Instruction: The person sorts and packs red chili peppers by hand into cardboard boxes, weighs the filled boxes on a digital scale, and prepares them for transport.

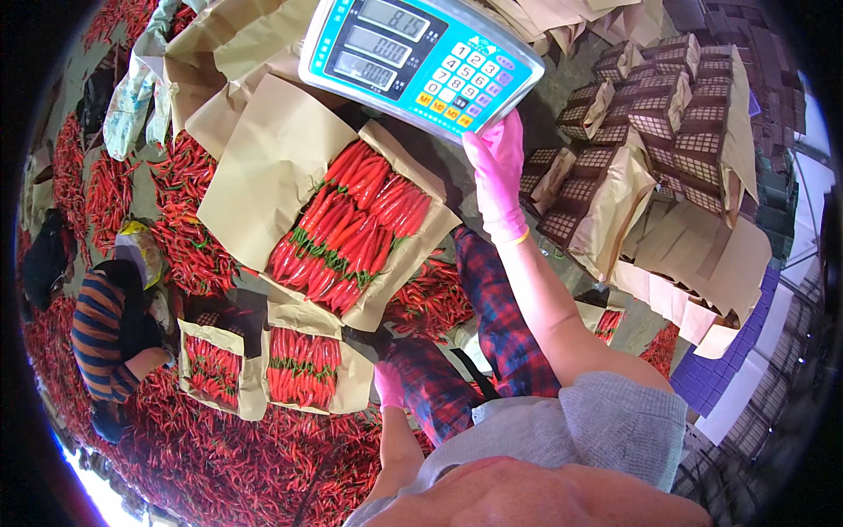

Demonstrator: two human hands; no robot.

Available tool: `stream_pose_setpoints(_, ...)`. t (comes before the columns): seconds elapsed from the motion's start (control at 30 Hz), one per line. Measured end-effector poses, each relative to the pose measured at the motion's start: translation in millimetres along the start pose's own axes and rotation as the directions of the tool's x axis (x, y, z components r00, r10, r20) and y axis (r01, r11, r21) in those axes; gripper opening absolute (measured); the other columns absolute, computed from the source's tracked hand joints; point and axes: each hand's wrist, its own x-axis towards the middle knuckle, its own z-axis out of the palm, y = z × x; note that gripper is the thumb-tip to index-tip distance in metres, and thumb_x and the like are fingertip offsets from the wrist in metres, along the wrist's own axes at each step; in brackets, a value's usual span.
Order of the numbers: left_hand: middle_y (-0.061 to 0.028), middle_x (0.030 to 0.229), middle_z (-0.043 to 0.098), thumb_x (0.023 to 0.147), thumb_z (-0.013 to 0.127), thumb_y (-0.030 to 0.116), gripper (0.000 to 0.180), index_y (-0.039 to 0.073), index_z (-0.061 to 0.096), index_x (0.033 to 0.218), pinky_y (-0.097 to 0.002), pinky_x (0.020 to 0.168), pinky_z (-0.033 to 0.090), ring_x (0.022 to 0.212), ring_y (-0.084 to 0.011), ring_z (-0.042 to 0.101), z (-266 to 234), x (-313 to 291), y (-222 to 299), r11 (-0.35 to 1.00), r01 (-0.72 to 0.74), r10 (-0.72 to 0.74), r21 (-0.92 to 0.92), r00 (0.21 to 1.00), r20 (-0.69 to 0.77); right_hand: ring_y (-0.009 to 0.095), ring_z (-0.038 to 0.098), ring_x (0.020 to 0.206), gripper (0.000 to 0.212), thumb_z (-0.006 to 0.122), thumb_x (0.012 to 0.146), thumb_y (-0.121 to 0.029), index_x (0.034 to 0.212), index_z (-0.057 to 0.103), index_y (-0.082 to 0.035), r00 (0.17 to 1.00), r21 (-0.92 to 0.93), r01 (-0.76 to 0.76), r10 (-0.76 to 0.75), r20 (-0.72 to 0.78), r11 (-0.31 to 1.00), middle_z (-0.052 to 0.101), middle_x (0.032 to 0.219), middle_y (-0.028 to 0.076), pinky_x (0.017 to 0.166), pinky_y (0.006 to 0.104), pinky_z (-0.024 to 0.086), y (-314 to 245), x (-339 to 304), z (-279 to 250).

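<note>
A blue-and-white digital scale display (439, 35) with a keypad and lit readouts stands at the top. My right hand (498, 176), in a pink glove, grips its lower right corner, thumb on the near edge; the other fingers are partly hidden. Below the display sits an open, paper-lined box (255, 171) packed with neat rows of red chilies (351, 224). My left hand (388, 385), also in a pink glove, is low beside my left thigh, next to a smaller paper-lined box of chilies (303, 364). Its fingers are hidden.
Loose red chilies (255, 461) cover much of the floor at left and below. Another person in a striped top (101, 321) bends over at far left. Stacked brown crates (659, 101) with paper liners stand at right. Another filled box (211, 369) lies left.
</note>
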Motion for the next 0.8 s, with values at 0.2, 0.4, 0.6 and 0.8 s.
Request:
stream_pose_setpoints(0.2,-0.0075,0.117,0.056,0.099,0.044,0.031,0.032,0.012,0.050,0.124,-0.0361,0.096,0.039,0.110,-0.0226,0.052,29.3,-12.8,4.9,0.999,0.042,-0.042,-0.005,0.981,-0.189,0.016,0.053,0.114,0.074,0.072,0.084,-0.009,0.147,0.033,-0.004,0.999,0.011,0.021,-0.022,0.037,1.000,0.052,0.128,0.006,0.101,0.0362,0.045,1.3,-1.8,-6.0)
stream_pose_setpoints(0.4,-0.0147,0.151,0.038,0.095,0.050,0.046,0.065,0.009,0.036,0.146,-0.0443,0.115,0.027,0.136,-0.0323,0.038,28.1,-15.2,2.9,0.990,0.016,-0.013,0.141,1.000,-0.024,0.019,0.050,0.124,0.074,0.068,0.088,-0.012,0.149,0.028,-0.003,0.998,-0.015,-0.052,0.053,0.032,0.999,0.052,0.133,0.009,0.106,0.0355,0.040,-0.5,-11.8,-10.1)
stream_pose_setpoints(0.6,-0.0168,0.149,0.040,0.094,0.052,0.044,0.066,0.007,0.036,0.147,-0.0447,0.114,0.028,0.135,-0.0326,0.040,29.5,-16.8,-5.9,0.997,-0.004,0.008,0.080,0.999,-0.050,0.024,0.049,0.124,0.079,0.069,0.088,-0.013,0.152,0.024,-0.004,0.975,-0.105,-0.220,0.218,-0.032,0.970,0.049,0.136,0.013,0.104,0.0374,0.042,11.3,-29.6,-26.9)
stream_pose_setpoints(0.8,-0.0168,0.150,0.039,0.095,0.051,0.046,0.067,0.007,0.035,0.147,-0.0456,0.114,0.027,0.135,-0.0326,0.040,32.0,-15.9,-5.2,0.998,0.049,-0.042,0.049,0.990,-0.132,0.025,0.052,0.120,0.080,0.071,0.086,-0.010,0.152,0.026,-0.008,0.963,-0.084,-0.270,0.266,-0.050,0.959,0.052,0.132,0.016,0.100,0.0376,0.047,26.3,-41.3,-32.2)
